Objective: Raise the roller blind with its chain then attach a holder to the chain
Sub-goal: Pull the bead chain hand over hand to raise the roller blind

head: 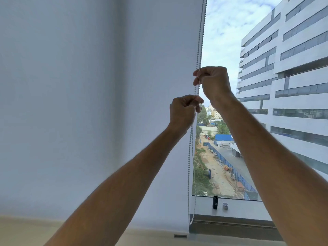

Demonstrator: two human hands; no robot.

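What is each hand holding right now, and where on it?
Both pinch the bead chain: right hand higher, left hand just below, both midway up its hanging loop.

SURFACE: grey window sill [248, 208] below the glass | ITEM 1: black upright cylindrical object [215, 202], standing on sill | ITEM 2: small grey plastic piece [225, 206], just beside it, apart
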